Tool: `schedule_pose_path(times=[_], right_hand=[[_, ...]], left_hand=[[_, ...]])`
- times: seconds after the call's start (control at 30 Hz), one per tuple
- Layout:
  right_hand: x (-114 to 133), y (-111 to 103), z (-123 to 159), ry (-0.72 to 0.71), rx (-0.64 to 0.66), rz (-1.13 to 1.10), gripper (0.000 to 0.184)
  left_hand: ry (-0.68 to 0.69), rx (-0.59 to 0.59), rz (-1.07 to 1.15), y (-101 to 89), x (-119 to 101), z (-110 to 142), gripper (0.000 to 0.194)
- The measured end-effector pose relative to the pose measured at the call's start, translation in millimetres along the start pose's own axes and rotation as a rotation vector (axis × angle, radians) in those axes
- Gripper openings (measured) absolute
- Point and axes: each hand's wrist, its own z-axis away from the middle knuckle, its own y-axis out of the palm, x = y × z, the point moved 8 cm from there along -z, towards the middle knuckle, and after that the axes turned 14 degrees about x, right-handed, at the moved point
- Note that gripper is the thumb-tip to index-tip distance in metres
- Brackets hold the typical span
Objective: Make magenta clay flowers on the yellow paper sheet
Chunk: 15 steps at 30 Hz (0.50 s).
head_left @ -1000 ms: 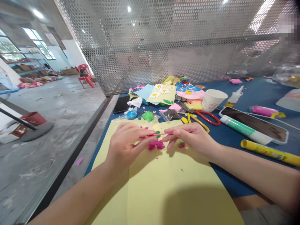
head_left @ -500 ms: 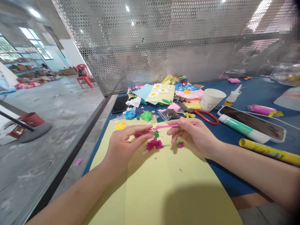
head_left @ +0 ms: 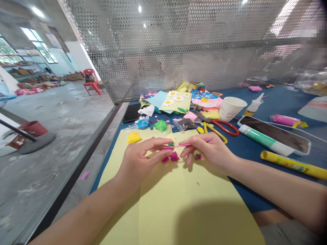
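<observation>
While one perforated metal screen [head_left: 163, 51] stands behind the blue tabletop [head_left: 245, 183], one large yellow sheet [head_left: 163, 204] lies in front. Two hands work above its far part. The right hand [head_left: 208, 148] is closed in a pinch on one slim pink tool [head_left: 187, 144], whose far end reaches the left hand [head_left: 144, 154]. Left thumb and forefinger are curled slightly apart around that end; whether they grip a piece is unclear. Two phones [head_left: 276, 134] [head_left: 131, 113] lie on the tabletop, one far left, one right beside a green-and-white tube [head_left: 267, 140]; one yellow tube [head_left: 293, 165] is nearer. Beyond the hands are one paper cup [head_left: 232, 108], one pair of red-handled scissors [head_left: 224, 126], a yellow handle [head_left: 218, 134] partly blocked by the right hand, and a card [head_left: 176, 106] with at least four daisies. Magenta petals [head_left: 174, 156] lie below the tool, partly covered by left fingers; one small magenta-and-green piece [head_left: 197, 156] sits beside the right fingers.
</observation>
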Motion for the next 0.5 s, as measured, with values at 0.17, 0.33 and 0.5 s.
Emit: schedule_pose_path(times=[0.17, 0.33, 0.5], right_hand=[[10, 2, 3, -0.081, 0.025, 0.097, 0.024], [13, -3, 5, -0.069, -0.027, 0.101, 0.027], [18, -13, 6, -0.092, -0.153, 0.102, 0.039]], left_hand=[[0.066, -0.008, -0.106, -2.0, -11, 2, 0.01], [0.066, -0.018, -0.065, -2.5, -11, 2, 0.009], [0.001, -0.081, -0.05, -8.6, -5, 2, 0.009]])
